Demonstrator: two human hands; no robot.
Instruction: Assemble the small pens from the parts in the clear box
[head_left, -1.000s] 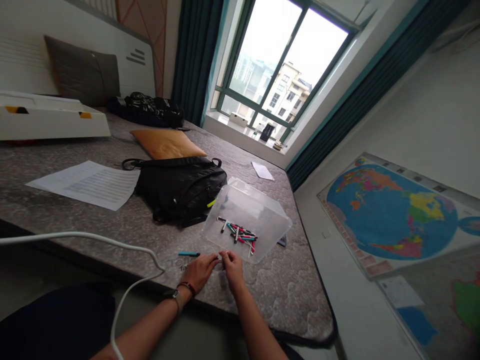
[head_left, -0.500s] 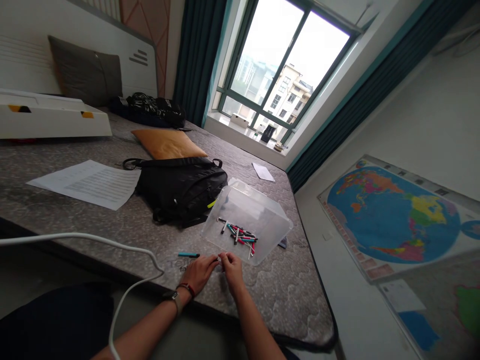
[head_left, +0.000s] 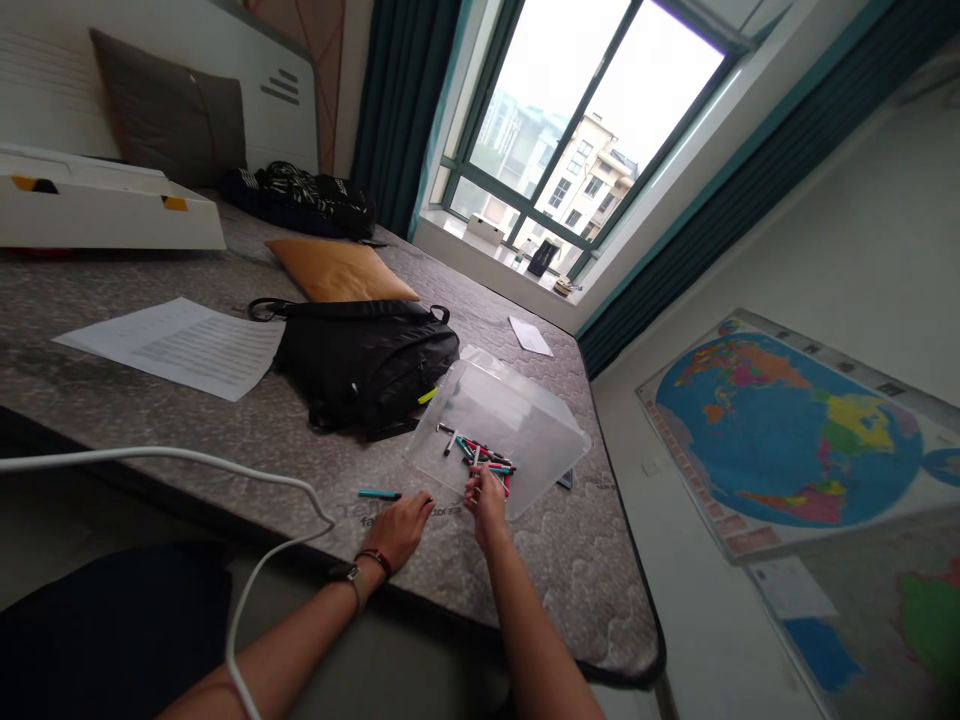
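Note:
My left hand (head_left: 401, 530) rests on the mattress with its fingers curled together. A small dark bit shows at its fingertips, too small to name. Just left of it lies a teal marker pen (head_left: 379, 494) with a dark end. My right hand (head_left: 489, 502) is at the near side of a clear plastic box (head_left: 544, 430), its bent fingers close together over the pens inside. What those fingers hold, if anything, is hidden. Several marker pens (head_left: 480, 450) in white, red, teal and black lie in a loose pile in the box, which seems tipped on its side.
A black backpack (head_left: 367, 365) lies against the box's left. Beyond it are an orange-brown envelope (head_left: 345, 270) and printed paper (head_left: 180, 345). A white cable (head_left: 247, 570) loops across the mattress edge (head_left: 585, 610) near my left forearm. A dark flat object (head_left: 565, 479) lies behind the box.
My hands were together in front of the box. My right hand has moved away, up and right to the pens; my left hand has stayed near its place. The view has tilted slightly.

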